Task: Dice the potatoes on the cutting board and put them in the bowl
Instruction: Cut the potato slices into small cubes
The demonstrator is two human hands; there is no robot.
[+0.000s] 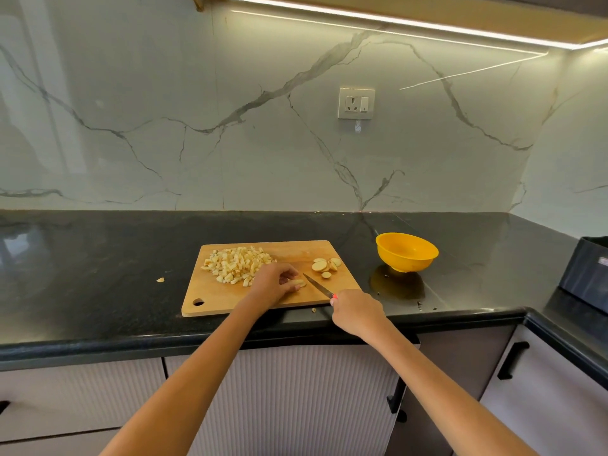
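Head view: the wooden cutting board [230,301] lies on the black tabletop [98,258]. The left hand [274,284] rests on the board with fingers curled over a potato piece [297,283], pinning it down. The right hand [357,312] grasps the handle of the knife [317,285]; the blade points up and left, its tip just beside the held piece. A heap of diced potato [237,264] covers the far left part of the board. A few uncut slices [324,265] lie near the board's right end. The yellow bowl [407,251] stands on the tabletop to the right of the board, apart from it, and appears empty (only part of its inside shows).

Step in hand, as judged: dicing, well advanced; no transfer to the bowl done yet.

Next move calls for: blade brought down across the pinned piece, left fingertips tucked clear of the edge. Then the remaining slices, then moving the dice into the bowl
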